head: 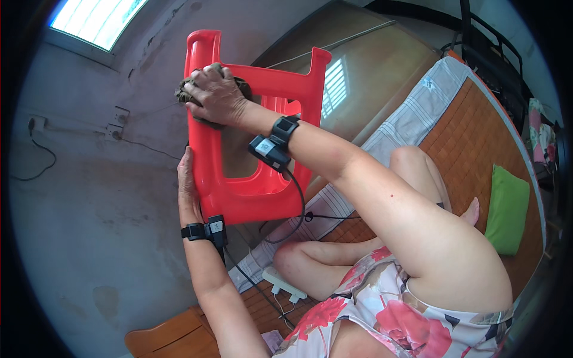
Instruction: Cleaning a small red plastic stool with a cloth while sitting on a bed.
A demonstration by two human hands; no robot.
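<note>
A red plastic stool (264,206) is held up before me, its side and legs facing the camera. My left hand (187,172) grips its left edge low down, the fingers partly hidden behind the plastic. Higher up, my right hand (215,96) presses a dark, crumpled cloth (241,87) against a leg of the stool near the upper left. The fingers are curled over the cloth. Each wrist wears a black strap with a small cabled device.
I sit cross-legged on a brown woven mat (461,134). A green pillow (508,210) lies to the right. A white power strip (284,283) with plugs is by my knee. Wall sockets (38,123) are at left, a wooden headboard (174,335) below, and a glossy brown panel (380,58) behind the stool.
</note>
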